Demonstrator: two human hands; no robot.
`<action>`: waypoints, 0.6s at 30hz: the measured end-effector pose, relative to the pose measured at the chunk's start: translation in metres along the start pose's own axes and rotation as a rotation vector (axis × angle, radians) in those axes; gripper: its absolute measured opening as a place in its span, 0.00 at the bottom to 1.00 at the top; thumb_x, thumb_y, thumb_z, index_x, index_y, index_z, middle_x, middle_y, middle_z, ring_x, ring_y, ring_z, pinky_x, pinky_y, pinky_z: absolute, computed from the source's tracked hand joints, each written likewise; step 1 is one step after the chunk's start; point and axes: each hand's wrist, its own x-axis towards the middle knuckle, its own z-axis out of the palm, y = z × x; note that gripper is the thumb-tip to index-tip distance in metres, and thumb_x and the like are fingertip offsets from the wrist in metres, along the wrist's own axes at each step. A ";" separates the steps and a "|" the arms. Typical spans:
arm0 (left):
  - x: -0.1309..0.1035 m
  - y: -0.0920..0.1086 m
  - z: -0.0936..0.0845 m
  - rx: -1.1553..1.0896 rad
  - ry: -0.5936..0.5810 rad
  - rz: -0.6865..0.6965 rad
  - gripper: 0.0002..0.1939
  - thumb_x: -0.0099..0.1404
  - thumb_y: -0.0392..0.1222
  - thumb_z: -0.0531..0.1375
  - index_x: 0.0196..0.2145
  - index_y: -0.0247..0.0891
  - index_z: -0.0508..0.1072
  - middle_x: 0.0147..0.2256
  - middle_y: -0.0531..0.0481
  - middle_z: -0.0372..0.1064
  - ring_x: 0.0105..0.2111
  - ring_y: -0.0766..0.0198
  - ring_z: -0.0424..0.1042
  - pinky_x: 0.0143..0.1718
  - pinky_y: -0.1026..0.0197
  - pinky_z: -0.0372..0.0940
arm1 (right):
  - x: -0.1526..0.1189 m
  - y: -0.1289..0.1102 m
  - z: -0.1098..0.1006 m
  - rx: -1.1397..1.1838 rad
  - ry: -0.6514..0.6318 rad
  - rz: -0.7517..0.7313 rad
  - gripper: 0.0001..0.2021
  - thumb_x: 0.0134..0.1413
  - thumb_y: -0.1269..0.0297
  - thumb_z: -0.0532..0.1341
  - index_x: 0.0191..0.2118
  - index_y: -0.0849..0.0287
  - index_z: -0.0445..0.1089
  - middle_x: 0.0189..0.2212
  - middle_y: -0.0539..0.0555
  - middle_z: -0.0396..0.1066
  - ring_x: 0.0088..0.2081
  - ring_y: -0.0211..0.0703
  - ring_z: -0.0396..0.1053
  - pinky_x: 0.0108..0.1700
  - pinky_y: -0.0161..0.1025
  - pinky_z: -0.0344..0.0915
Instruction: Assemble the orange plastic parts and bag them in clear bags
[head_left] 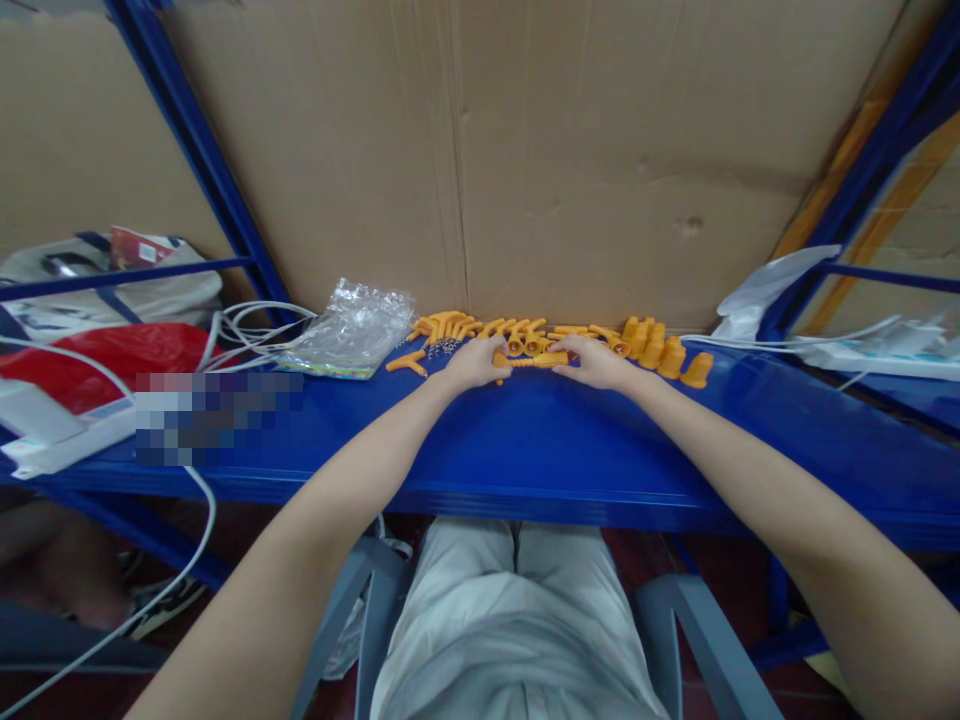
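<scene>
Both my hands meet at the back of a blue shelf [540, 440]. My left hand [474, 362] and my right hand [598, 362] pinch the two ends of one small orange plastic piece [541, 359] held between them just above the shelf. Behind it lies a row of several more orange plastic parts [525, 335], some elbow-shaped, some funnel-like. Orange cone-shaped caps [664, 352] stand to the right of my right hand. A single orange elbow piece [409, 363] lies left of my left hand.
A crinkled clear plastic bag [352, 328] lies at the left, with white cables [247, 325] beside it. A red bag [112, 355] and white box [45, 430] sit far left. A white power strip [862, 355] is at the right. Cardboard [562, 150] backs the shelf.
</scene>
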 end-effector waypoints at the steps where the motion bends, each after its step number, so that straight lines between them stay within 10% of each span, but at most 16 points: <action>1: -0.001 0.002 -0.001 0.008 0.026 -0.002 0.14 0.55 0.41 0.62 0.40 0.37 0.73 0.31 0.49 0.73 0.31 0.59 0.71 0.33 0.61 0.60 | 0.000 0.000 -0.001 0.014 0.003 -0.001 0.16 0.51 0.66 0.64 0.48 0.58 0.74 0.48 0.60 0.74 0.49 0.54 0.72 0.52 0.53 0.67; 18: -0.007 0.007 -0.009 0.037 0.134 0.076 0.14 0.55 0.40 0.61 0.41 0.37 0.74 0.34 0.48 0.73 0.35 0.58 0.71 0.36 0.61 0.60 | -0.009 -0.011 -0.016 0.772 -0.169 0.415 0.21 0.59 0.45 0.59 0.28 0.60 0.70 0.30 0.63 0.77 0.33 0.49 0.78 0.47 0.50 0.74</action>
